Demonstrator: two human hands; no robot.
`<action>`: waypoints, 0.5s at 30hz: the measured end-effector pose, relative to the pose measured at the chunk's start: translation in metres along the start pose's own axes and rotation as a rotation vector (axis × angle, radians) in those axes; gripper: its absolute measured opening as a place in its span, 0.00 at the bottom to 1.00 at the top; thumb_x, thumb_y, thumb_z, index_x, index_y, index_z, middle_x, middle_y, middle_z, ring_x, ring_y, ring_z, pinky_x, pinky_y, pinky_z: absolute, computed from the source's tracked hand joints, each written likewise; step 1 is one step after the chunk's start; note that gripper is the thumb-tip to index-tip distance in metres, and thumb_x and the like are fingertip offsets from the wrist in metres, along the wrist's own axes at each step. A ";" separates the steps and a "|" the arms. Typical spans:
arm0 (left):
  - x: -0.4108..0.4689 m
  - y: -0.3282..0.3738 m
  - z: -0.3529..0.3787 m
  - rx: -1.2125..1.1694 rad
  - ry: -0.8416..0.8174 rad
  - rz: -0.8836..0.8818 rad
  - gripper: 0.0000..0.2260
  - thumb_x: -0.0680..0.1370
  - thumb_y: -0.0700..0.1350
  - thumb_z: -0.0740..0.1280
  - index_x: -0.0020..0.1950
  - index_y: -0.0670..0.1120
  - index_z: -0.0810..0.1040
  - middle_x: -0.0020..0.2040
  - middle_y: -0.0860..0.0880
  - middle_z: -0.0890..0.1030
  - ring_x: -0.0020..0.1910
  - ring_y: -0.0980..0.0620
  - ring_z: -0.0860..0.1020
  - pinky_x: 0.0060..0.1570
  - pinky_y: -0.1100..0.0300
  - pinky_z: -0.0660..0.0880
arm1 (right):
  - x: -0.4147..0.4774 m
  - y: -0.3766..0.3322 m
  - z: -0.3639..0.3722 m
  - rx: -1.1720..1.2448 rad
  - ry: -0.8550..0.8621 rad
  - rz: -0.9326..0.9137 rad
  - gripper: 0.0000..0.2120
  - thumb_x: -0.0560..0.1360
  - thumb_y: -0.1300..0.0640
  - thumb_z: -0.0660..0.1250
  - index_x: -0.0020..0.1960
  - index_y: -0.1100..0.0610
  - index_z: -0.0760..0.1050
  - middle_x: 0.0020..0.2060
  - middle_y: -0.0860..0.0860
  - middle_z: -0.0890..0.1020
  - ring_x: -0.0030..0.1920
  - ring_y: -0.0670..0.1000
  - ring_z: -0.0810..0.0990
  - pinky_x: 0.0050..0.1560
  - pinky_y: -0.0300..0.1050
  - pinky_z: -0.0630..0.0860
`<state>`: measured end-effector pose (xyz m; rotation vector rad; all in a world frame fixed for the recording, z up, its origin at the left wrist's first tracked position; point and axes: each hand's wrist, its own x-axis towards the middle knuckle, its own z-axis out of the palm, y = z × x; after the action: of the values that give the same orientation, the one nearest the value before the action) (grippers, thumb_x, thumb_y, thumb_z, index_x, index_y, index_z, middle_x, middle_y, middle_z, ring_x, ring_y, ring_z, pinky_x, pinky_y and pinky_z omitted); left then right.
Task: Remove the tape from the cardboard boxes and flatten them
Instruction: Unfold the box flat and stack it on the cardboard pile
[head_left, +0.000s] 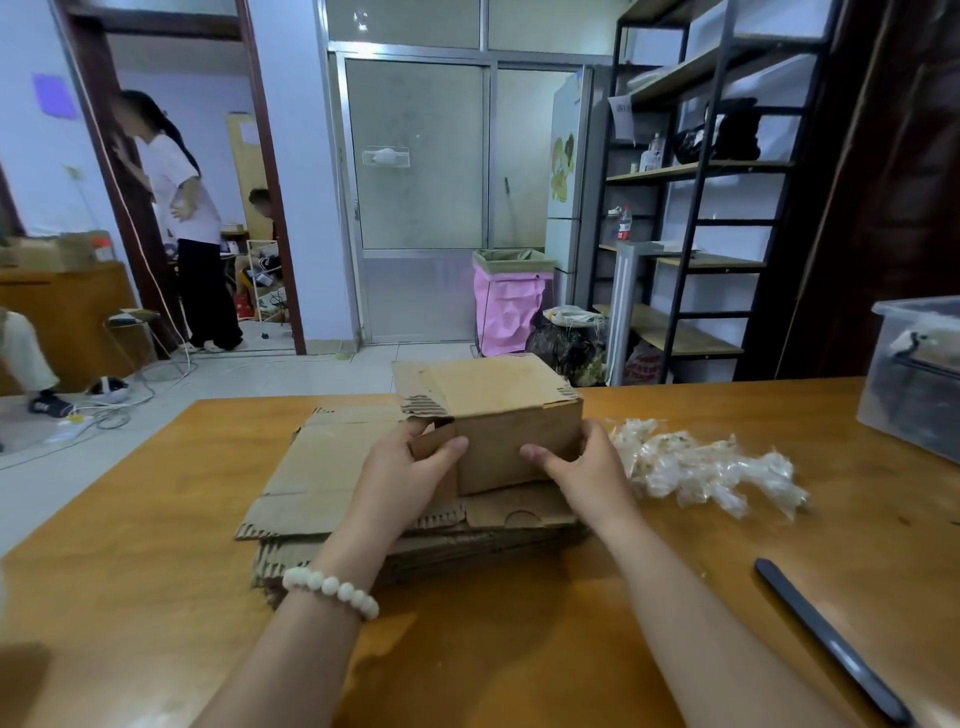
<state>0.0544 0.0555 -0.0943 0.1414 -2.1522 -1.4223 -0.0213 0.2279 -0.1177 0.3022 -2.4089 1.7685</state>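
Orange-brown wood, smooth and glossy, forms the table (156, 597) that fills the near view. Nearest on its right lies one dark, slim, flat tool (831, 644), set at a slant. One bracelet (332, 590) of round white beads circles the person's left wrist.

Past it, one stack of flattened cardboard (322, 478) lies on the table in several layers, its ragged edges showing the corrugated ribs. On top of the stack stands the one box not yet flattened, a small cardboard box (498, 415) near the table's middle. It is plain brown, rectangular and scuffed, and its top flaps are folded shut. A torn strip at its near left corner shows the fluting.

Both hands hold this box. The left hand (410, 467) grips its left end, with the thumb on the front face and the fingers curled round a loose side flap. The right hand (582, 462) grips the right end, with the thumb on the front and the fingers wrapped round the corner.

Just right of the box lies one heap of crumpled clear tape (701, 467), shiny and wrinkled. Farther right, at the table's edge, sits one translucent plastic tub (914, 374).

Beyond the table stand a pink-bagged bin (509, 306) and black metal shelving (696, 208) with wooden boards.
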 end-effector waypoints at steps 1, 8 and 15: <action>0.000 0.002 0.000 -0.028 -0.026 -0.014 0.11 0.77 0.46 0.71 0.57 0.51 0.75 0.47 0.63 0.73 0.54 0.56 0.73 0.43 0.69 0.69 | 0.000 0.001 0.000 0.012 0.000 0.001 0.33 0.67 0.47 0.76 0.66 0.57 0.67 0.59 0.51 0.77 0.60 0.52 0.75 0.60 0.48 0.74; -0.009 0.006 0.008 -0.358 -0.462 -0.210 0.30 0.69 0.61 0.68 0.64 0.45 0.72 0.57 0.50 0.82 0.57 0.49 0.81 0.56 0.56 0.78 | -0.006 -0.008 0.008 -0.100 0.173 -0.211 0.27 0.76 0.50 0.67 0.71 0.53 0.63 0.61 0.52 0.69 0.56 0.45 0.70 0.59 0.42 0.71; 0.013 0.007 -0.054 -0.578 0.091 -0.126 0.11 0.79 0.40 0.57 0.38 0.41 0.74 0.33 0.48 0.81 0.34 0.48 0.76 0.30 0.64 0.71 | -0.025 -0.019 0.004 0.110 -0.153 -0.166 0.52 0.59 0.19 0.56 0.76 0.45 0.52 0.67 0.41 0.65 0.66 0.42 0.64 0.63 0.44 0.62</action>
<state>0.0719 0.0093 -0.0680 0.1219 -1.6043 -2.0058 0.0078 0.2204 -0.1076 0.6525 -2.3092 1.8673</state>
